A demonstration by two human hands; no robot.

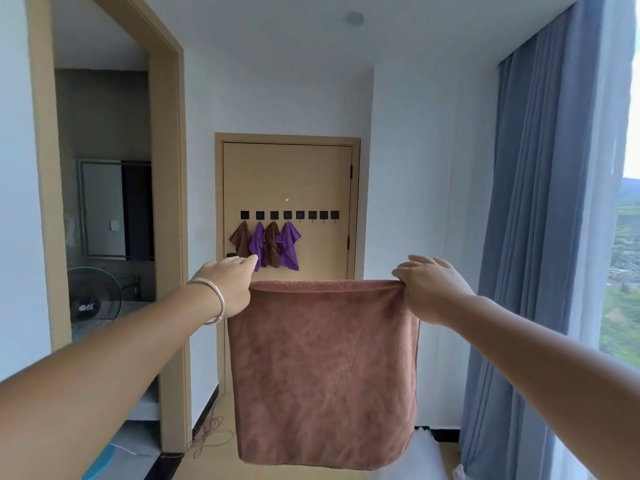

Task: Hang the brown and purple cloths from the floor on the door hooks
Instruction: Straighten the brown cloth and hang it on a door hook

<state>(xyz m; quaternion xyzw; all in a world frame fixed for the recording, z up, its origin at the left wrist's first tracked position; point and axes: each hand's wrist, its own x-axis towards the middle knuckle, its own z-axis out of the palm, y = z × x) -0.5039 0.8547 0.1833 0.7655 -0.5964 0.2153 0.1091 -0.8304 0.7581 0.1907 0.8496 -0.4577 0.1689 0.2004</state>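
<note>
Arms reached forward from the bottom corners. The left hand [227, 287], a bangle [211, 299] on its wrist, pinched the top left corner of a brown cloth [322, 372]; its other fingers pointed straight ahead. The right hand [431, 289] gripped the top right corner, fingers curled over the edge. The cloth hung spread flat between the hands, its lower edge above the floor [214, 471]. Left of the left hand, a doorway showed a fan [93, 299]. Right of the right hand hung a blue curtain [540, 237]. Beyond both hands stood the door [311, 174] with a row of hooks [312, 215]; the four left hooks carried hung cloths [265, 245], brown and purple in turn.
</note>
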